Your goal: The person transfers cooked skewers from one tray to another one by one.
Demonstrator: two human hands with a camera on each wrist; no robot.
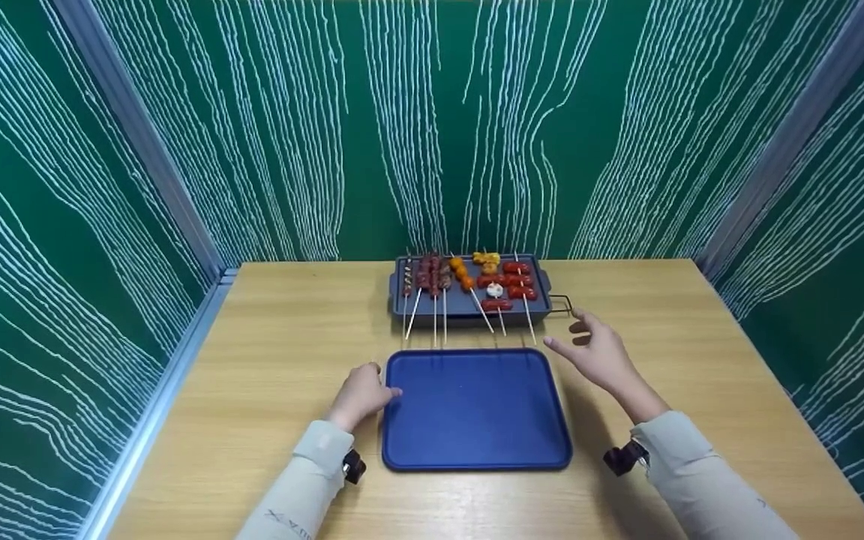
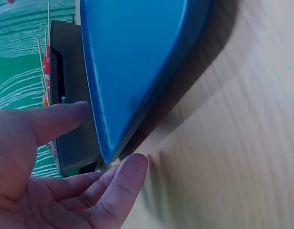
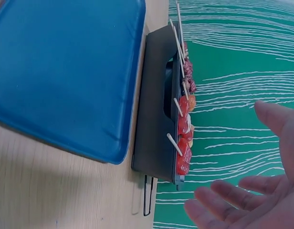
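Note:
A blue rectangular tray (image 1: 477, 420) lies on the table in front of a dark tabletop grill (image 1: 469, 319). Skewers rest across the grill: meat skewers (image 1: 433, 274), orange balls (image 1: 462, 274) and red sausage-like pieces (image 1: 520, 280). At the tray's left side is my left hand (image 1: 361, 394), its thumb overlapping the rim in the head view. The left wrist view has the thumb and fingers (image 2: 123, 186) spread apart around the tray's corner. My right hand (image 1: 601, 356) hovers right of the tray, near the grill's wire handle (image 1: 561, 303), fingers spread and holding nothing.
The wooden table (image 1: 289, 322) stretches out on both sides of the tray and grill. Behind it stands a green wall (image 1: 469, 127) with white wavy lines, and similar panels flank both sides. Dark wrist devices (image 1: 355, 466) sit at both cuffs.

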